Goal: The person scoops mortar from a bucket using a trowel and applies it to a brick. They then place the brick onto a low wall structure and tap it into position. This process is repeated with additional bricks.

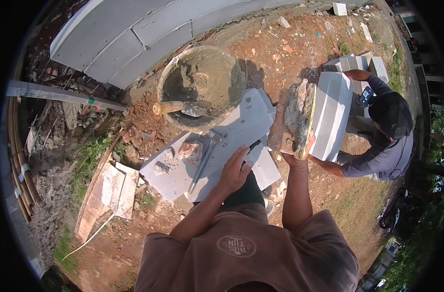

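Note:
My left hand [234,168] is above the grey blocks, its thumb and fingers closed on a slim black stick-like thing [254,145]. On the right, my right hand [298,158] grips the near end of a rough, mortar-crusted slab [296,119] with a yellow edge. Beneath my left hand lie pale grey blocks [236,126]. A long metal bar [201,165] and a reddish broken lump [191,152] rest on them. Beyond stands a round tub [161,90] of wet mortar, with a wooden-handled trowel [171,107] across its near side.
A co-worker [385,131] crouches at right, hands on a light grey block [335,104]. More blocks [378,68] stand behind it. A grey block wall [149,36] runs along the far side. Boards [117,190] lie left, near a metal beam [61,95].

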The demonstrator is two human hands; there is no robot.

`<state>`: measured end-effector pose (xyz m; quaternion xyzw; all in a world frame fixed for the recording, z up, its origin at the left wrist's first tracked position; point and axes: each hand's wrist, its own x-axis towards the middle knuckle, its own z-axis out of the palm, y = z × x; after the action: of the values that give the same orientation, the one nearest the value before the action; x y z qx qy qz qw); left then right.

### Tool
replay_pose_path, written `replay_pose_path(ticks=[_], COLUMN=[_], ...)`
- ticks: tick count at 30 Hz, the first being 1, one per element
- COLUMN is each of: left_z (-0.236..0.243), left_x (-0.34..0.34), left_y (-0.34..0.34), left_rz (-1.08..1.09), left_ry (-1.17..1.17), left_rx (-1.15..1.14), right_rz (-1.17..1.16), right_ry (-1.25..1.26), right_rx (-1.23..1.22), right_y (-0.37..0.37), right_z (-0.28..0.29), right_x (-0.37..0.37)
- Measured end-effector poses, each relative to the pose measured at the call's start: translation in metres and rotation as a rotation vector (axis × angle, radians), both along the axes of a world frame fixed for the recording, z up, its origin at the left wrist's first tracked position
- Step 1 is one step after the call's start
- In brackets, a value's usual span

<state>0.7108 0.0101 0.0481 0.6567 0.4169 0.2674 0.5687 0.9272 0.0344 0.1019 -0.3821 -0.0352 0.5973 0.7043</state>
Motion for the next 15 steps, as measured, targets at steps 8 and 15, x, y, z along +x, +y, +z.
replay_pose_path(ticks=[8,15], left_z=[0.122,0.128], left_x=[-0.192,-0.286], left_y=[-0.085,-0.142], left_rz=[0.127,0.448], left_ry=[-0.182,-0.291], left_rx=[0.149,-0.143], right_rz=[0.427,0.594], right_ry=[-0.428,-0.538], right_rx=[0.047,0.047], right_y=[-0.113,-0.132], right_z=[0.063,0.060], right_x=[-0.215,-0.351])
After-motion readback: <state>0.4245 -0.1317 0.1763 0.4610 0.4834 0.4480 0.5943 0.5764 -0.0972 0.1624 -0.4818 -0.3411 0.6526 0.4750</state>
